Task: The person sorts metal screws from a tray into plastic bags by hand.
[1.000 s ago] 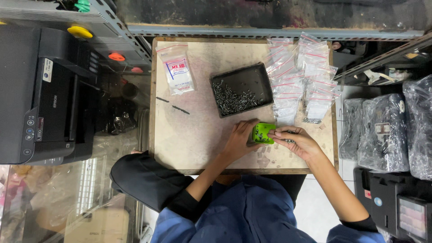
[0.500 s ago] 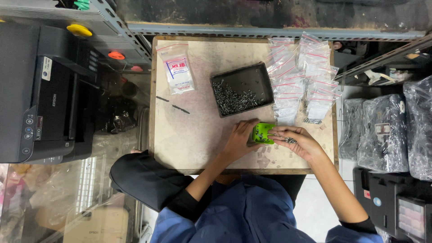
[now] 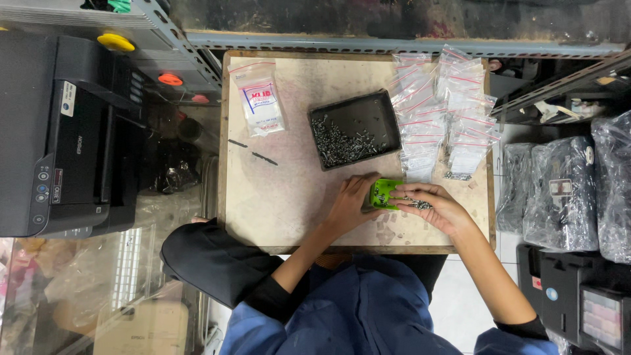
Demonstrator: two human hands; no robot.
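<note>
Left hand (image 3: 351, 204) bracing green counting tray (image 3: 383, 192) — right hand (image 3: 430, 205) fingers pinching small screws (image 3: 415, 203); next calls for bagging.

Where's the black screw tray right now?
Head view: the black tray sits upper-centre on the wooden table, left of the clear zip bags and just beyond the hands holding the green block.

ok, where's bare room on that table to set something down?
Free: the left-front of the table, between the two dark screws and the left hand. Crowded: the right side, with the tray, clear bags, right hand and green block.
</note>
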